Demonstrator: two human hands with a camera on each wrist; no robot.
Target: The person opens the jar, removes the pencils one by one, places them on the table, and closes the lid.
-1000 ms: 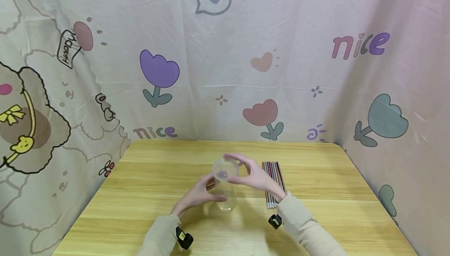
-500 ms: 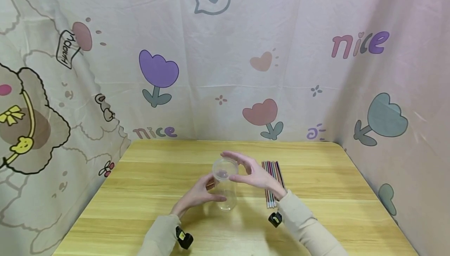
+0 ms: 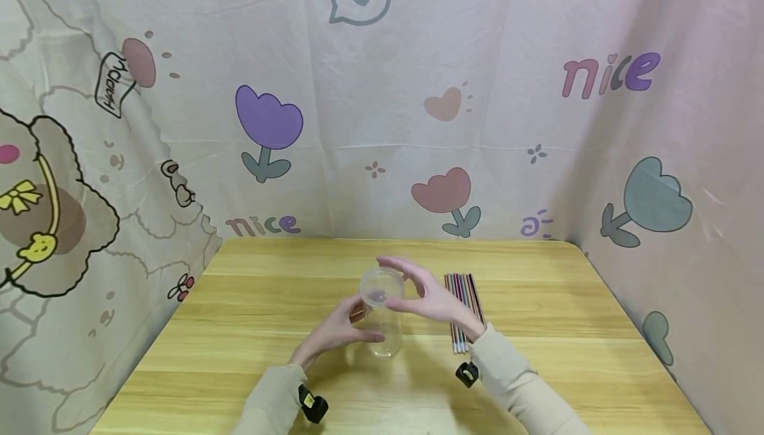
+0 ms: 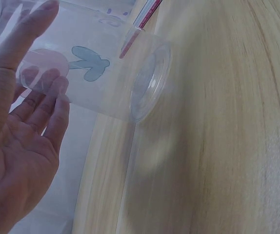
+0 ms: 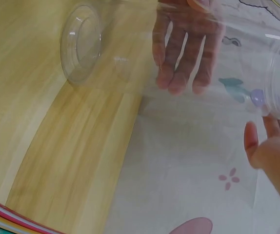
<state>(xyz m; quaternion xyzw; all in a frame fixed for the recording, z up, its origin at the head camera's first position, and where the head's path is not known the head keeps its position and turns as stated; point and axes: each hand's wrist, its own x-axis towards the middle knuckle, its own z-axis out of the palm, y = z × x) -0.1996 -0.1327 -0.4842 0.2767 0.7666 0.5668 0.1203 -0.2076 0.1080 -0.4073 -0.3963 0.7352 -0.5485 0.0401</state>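
Note:
A clear, see-through plastic jar [image 3: 388, 325] stands upright between the hands, its round lid [image 3: 381, 282] on top. My left hand [image 3: 335, 330] grips its body, thumb on the near side; the left wrist view shows the fingers [image 4: 45, 109] reaching behind the jar wall. Around the lid curl the thumb and fingers of my right hand [image 3: 430, 296]. Through the clear wall, the right wrist view shows left-hand fingers [image 5: 181, 63]. Nothing is visible inside the jar. Whether its base [image 4: 147, 92] touches the table is hard to tell.
Several coloured pencils [image 3: 459, 289] lie side by side on the wooden table [image 3: 251, 302], right of the jar and partly behind the right wrist. A printed cloth [image 3: 358, 90] hangs behind the table and along its sides.
My right hand's fingers and thumb have shifted slightly around the lid and back. The left hand and the jar have stayed nearly still.

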